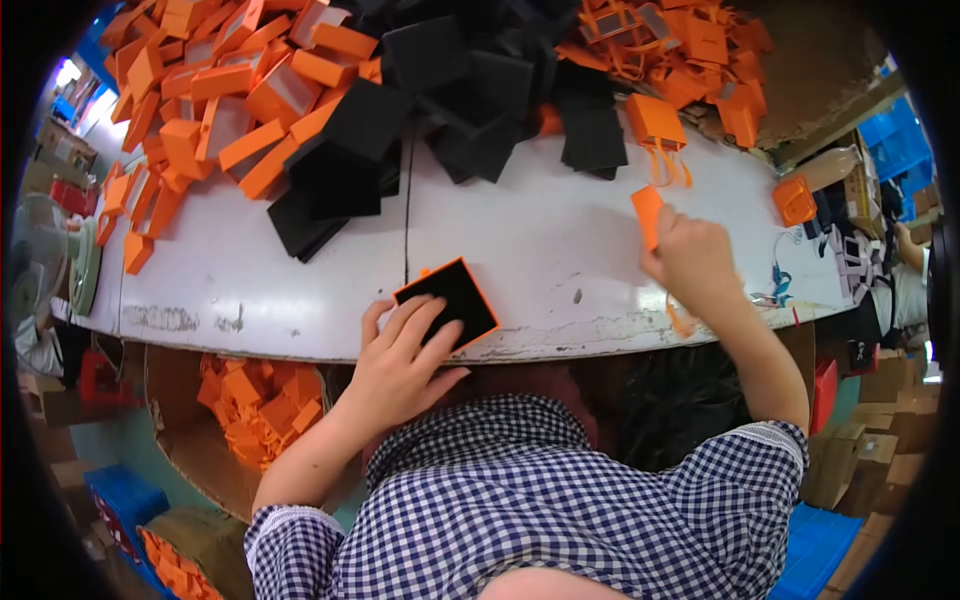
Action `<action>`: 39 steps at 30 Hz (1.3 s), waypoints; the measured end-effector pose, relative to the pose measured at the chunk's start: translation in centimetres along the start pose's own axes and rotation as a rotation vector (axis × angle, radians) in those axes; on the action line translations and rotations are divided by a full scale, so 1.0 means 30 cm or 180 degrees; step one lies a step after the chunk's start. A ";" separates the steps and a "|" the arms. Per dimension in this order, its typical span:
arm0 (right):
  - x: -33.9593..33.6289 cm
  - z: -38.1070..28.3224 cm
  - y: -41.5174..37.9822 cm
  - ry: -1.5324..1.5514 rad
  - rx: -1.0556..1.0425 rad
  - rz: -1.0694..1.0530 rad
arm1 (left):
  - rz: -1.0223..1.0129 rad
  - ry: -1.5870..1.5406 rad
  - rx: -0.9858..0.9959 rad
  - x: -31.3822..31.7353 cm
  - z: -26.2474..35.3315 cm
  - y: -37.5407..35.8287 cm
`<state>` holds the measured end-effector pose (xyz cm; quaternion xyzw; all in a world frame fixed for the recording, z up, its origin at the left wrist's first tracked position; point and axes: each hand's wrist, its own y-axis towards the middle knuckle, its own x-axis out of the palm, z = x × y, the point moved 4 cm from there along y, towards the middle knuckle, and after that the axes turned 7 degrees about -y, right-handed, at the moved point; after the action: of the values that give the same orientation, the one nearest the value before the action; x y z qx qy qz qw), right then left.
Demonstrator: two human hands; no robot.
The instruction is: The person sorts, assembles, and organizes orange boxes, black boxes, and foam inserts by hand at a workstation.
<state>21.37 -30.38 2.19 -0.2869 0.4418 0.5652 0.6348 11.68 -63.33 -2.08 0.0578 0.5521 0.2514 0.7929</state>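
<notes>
My left hand [400,345] lies on an open orange box tray [478,290] with a black pad inside, near the table's front edge. Its fingers are spread over the black surface. On the right, my right hand [692,258] is closed around a small orange paper bag [648,212], held above the table. Orange ribbon [680,318] hangs below that hand. Farther back, another orange gift bag [656,122] lies with its ribbon handles towards me. Black square pads [335,180] are stacked beyond my left hand.
Orange boxes with clear windows [235,120] are heaped at the back left. More black pads [480,85] fill the back middle, and orange bags [700,45] the back right. A carton of orange pieces [262,400] stands below the table. A plastic bottle [832,168] lies at right.
</notes>
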 end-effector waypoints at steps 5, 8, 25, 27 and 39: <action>-0.069 -0.094 0.005 0.0713 -0.0769 0.0184 | -0.0777 0.0281 -0.0060 0.019 -0.021 0.029; 0.005 -0.071 -0.006 0.1775 -0.0479 -0.0662 | -0.0937 0.0310 -0.0385 -0.003 -0.025 0.026; 0.043 -0.357 0.139 0.2677 -0.0719 0.0195 | 0.0148 -0.0568 -0.0575 -0.017 -0.158 -0.073; 0.037 -0.340 0.132 0.4273 -0.0103 0.0046 | 0.0231 -0.0612 -0.0630 -0.023 -0.162 -0.085; 0.055 -0.099 -0.020 0.2886 -0.0775 -0.1053 | 0.1026 -0.1970 -0.0523 -0.037 -0.199 -0.070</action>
<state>21.21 -32.30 -0.67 -0.6421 0.5528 0.3227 0.4218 6.71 -66.78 -4.20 0.1536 0.2475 0.3874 0.8747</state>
